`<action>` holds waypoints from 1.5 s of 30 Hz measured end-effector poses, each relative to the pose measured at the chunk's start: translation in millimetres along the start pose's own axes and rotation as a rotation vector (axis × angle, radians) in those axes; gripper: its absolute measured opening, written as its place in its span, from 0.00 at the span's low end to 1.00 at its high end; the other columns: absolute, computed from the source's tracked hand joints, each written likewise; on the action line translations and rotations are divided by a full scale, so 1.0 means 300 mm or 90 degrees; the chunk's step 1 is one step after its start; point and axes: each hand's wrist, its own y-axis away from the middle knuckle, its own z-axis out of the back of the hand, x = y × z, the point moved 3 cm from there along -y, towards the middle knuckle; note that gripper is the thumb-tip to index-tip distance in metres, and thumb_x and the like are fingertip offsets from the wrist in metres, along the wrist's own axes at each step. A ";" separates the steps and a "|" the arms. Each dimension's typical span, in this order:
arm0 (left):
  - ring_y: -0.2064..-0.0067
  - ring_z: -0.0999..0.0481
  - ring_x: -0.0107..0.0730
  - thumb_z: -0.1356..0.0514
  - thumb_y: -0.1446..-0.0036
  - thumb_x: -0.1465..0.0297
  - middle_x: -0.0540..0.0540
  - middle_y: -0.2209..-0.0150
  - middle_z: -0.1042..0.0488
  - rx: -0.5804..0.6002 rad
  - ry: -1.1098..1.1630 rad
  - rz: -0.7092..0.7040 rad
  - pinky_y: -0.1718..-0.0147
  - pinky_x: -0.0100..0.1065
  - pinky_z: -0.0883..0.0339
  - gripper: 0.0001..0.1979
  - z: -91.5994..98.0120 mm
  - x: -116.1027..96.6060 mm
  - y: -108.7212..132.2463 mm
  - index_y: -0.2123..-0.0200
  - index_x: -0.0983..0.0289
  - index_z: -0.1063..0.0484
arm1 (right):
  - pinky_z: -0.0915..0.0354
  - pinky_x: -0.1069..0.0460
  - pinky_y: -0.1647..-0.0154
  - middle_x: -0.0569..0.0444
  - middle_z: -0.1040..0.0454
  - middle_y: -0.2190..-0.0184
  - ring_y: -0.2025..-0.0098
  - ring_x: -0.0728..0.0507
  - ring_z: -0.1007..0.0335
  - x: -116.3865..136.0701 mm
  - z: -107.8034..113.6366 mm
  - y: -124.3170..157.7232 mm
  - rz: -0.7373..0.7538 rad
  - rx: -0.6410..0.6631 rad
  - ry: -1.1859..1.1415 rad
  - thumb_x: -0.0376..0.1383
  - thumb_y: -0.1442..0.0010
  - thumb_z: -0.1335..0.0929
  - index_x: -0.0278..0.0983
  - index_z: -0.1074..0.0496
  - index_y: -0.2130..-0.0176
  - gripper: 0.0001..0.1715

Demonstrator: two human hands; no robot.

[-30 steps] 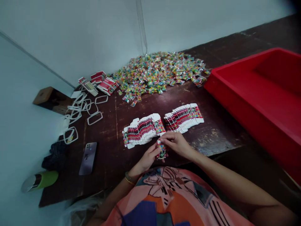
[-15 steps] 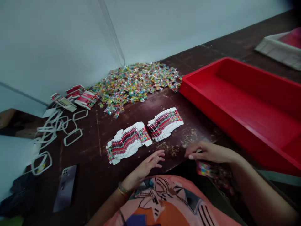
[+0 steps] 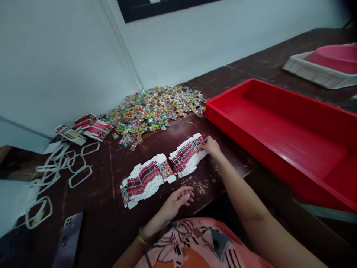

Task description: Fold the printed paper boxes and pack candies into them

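Two fanned rows of flat, unfolded small printed cartons lie on the dark table: a left row (image 3: 147, 180) and a right row (image 3: 186, 156). My right hand (image 3: 211, 146) is at the far right end of the right row, its fingers closed on the end carton (image 3: 198, 139). Below the rows, close to the table's front edge, my left hand (image 3: 178, 201) hovers with loosely curled fingers apart and nothing in them. Behind the rows is a large heap of small clear packets with colourful sweets (image 3: 158, 108).
To the right stands a long red tray (image 3: 251, 137); beyond it a white crate (image 3: 315, 72) holds a pink basin (image 3: 337, 57). On the left are pale loop-shaped bands (image 3: 80, 175), stacked printed cartons (image 3: 97, 129) and a phone (image 3: 67, 240). A wall (image 3: 78, 56) rises behind.
My right hand has moved from beside my lap up and forward to the right row's end. My left hand stays nearly in place. The view has tilted up slightly.
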 end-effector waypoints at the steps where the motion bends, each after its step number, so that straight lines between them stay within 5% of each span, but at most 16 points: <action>1: 0.58 0.27 0.36 0.40 0.45 0.58 0.60 0.56 0.27 -0.002 -0.002 -0.001 0.61 0.35 0.35 0.21 0.000 -0.006 0.000 0.51 0.64 0.29 | 0.37 0.43 0.55 0.44 0.27 0.63 0.58 0.38 0.30 0.000 0.016 0.017 0.015 0.000 -0.029 0.38 0.51 0.28 0.35 0.35 0.63 0.17; 5: 0.50 0.30 0.41 0.38 0.47 0.58 0.61 0.51 0.28 -0.065 0.077 -0.061 0.54 0.37 0.35 0.25 0.008 -0.037 0.002 0.48 0.63 0.31 | 0.33 0.50 0.64 0.51 0.26 0.66 0.65 0.43 0.28 0.037 -0.023 0.263 0.119 0.075 -0.153 0.42 0.41 0.35 0.37 0.37 0.59 0.13; 8: 0.52 0.29 0.42 0.36 0.50 0.59 0.60 0.54 0.25 -0.162 0.195 -0.055 0.54 0.39 0.35 0.25 0.021 -0.028 0.006 0.51 0.66 0.29 | 0.32 0.51 0.67 0.55 0.26 0.69 0.70 0.46 0.29 0.090 -0.119 0.535 0.269 0.296 -0.302 0.40 0.39 0.35 0.39 0.36 0.58 0.10; 10: 0.60 0.26 0.39 0.35 0.53 0.61 0.58 0.62 0.23 -0.207 0.251 -0.019 0.58 0.39 0.34 0.22 0.027 -0.013 0.013 0.57 0.67 0.27 | 0.32 0.47 0.59 0.49 0.27 0.59 0.61 0.43 0.29 0.115 -0.128 0.643 0.355 0.244 -0.303 0.37 0.38 0.36 0.40 0.36 0.52 0.13; 13: 0.69 0.26 0.34 0.34 0.56 0.67 0.54 0.71 0.24 -0.161 0.244 0.036 0.64 0.37 0.33 0.15 0.019 -0.001 0.033 0.64 0.68 0.26 | 0.42 0.38 0.44 0.46 0.35 0.45 0.43 0.37 0.40 0.158 -0.098 0.676 0.517 0.142 -0.172 0.33 0.40 0.35 0.43 0.33 0.50 0.17; 16: 0.74 0.29 0.31 0.37 0.56 0.69 0.54 0.78 0.27 -0.073 0.174 0.092 0.71 0.32 0.35 0.07 0.003 0.001 0.060 0.75 0.68 0.28 | 0.46 0.37 0.41 0.47 0.34 0.45 0.40 0.37 0.46 0.187 -0.090 0.647 0.597 0.264 -0.136 0.33 0.42 0.32 0.41 0.30 0.55 0.13; 19: 0.78 0.32 0.26 0.36 0.58 0.69 0.52 0.79 0.29 -0.062 0.172 0.109 0.77 0.28 0.39 0.07 0.003 -0.002 0.082 0.76 0.67 0.30 | 0.43 0.40 0.43 0.47 0.32 0.48 0.43 0.38 0.41 0.189 -0.099 0.616 0.537 0.404 -0.180 0.37 0.44 0.30 0.38 0.28 0.66 0.06; 22: 0.77 0.32 0.26 0.34 0.58 0.67 0.53 0.75 0.28 0.054 0.117 0.094 0.76 0.28 0.40 0.11 0.000 -0.008 0.094 0.72 0.68 0.28 | 0.38 0.45 0.48 0.49 0.30 0.53 0.49 0.40 0.35 0.185 -0.114 0.610 0.501 0.581 -0.228 0.40 0.45 0.29 0.35 0.29 0.74 0.12; 24: 0.77 0.34 0.24 0.34 0.55 0.63 0.52 0.76 0.29 0.051 0.019 0.056 0.76 0.27 0.41 0.13 0.011 0.000 0.097 0.72 0.69 0.28 | 0.35 0.49 0.55 0.51 0.29 0.59 0.57 0.43 0.31 0.182 -0.122 0.617 0.468 0.658 -0.265 0.40 0.44 0.30 0.35 0.30 0.75 0.13; 27: 0.79 0.39 0.22 0.35 0.54 0.58 0.47 0.80 0.35 -0.131 -0.068 0.008 0.78 0.26 0.45 0.17 0.042 0.035 0.103 0.76 0.68 0.31 | 0.34 0.51 0.59 0.54 0.27 0.64 0.62 0.45 0.30 0.171 -0.136 0.644 0.367 0.599 -0.330 0.38 0.41 0.32 0.37 0.30 0.64 0.06; 31: 0.71 0.32 0.27 0.38 0.48 0.58 0.50 0.74 0.30 -0.256 -0.055 -0.067 0.71 0.28 0.38 0.17 0.056 0.076 0.137 0.64 0.66 0.32 | 0.35 0.50 0.56 0.54 0.26 0.62 0.59 0.45 0.29 0.132 -0.162 0.711 0.256 0.490 -0.382 0.36 0.43 0.31 0.40 0.39 0.50 0.22; 35: 0.68 0.28 0.28 0.38 0.47 0.63 0.49 0.69 0.28 -0.298 -0.077 -0.139 0.65 0.29 0.36 0.23 0.076 0.073 0.192 0.51 0.61 0.42 | 0.36 0.57 0.72 0.59 0.28 0.74 0.74 0.51 0.33 0.071 -0.202 0.743 0.047 0.602 -0.499 0.42 0.41 0.33 0.38 0.34 0.57 0.14; 38: 0.66 0.27 0.29 0.39 0.46 0.63 0.51 0.67 0.26 -0.241 -0.168 -0.147 0.62 0.30 0.36 0.17 0.076 0.062 0.221 0.55 0.62 0.36 | 0.36 0.59 0.74 0.60 0.30 0.76 0.77 0.54 0.35 0.029 -0.239 0.741 -0.182 0.742 -0.602 0.42 0.44 0.30 0.35 0.31 0.65 0.12; 41: 0.65 0.28 0.30 0.42 0.44 0.63 0.53 0.68 0.26 -0.223 -0.231 -0.148 0.63 0.30 0.37 0.10 0.067 0.053 0.234 0.63 0.64 0.29 | 0.35 0.59 0.70 0.58 0.27 0.72 0.73 0.54 0.32 0.016 -0.274 0.739 -0.344 0.874 -0.644 0.34 0.54 0.25 0.35 0.29 0.63 0.17; 43: 0.66 0.29 0.30 0.43 0.44 0.64 0.52 0.69 0.27 -0.257 -0.161 -0.130 0.63 0.30 0.38 0.10 0.062 0.058 0.230 0.66 0.65 0.29 | 0.35 0.58 0.71 0.58 0.27 0.73 0.75 0.54 0.33 0.027 -0.287 0.735 -0.346 0.904 -0.617 0.31 0.56 0.25 0.35 0.28 0.63 0.18; 45: 0.66 0.29 0.30 0.41 0.47 0.67 0.51 0.67 0.27 -0.269 0.016 -0.089 0.63 0.31 0.37 0.11 0.055 0.081 0.212 0.60 0.64 0.30 | 0.35 0.57 0.72 0.59 0.28 0.75 0.78 0.54 0.36 0.052 -0.285 0.727 -0.243 0.869 -0.541 0.32 0.54 0.27 0.35 0.26 0.66 0.12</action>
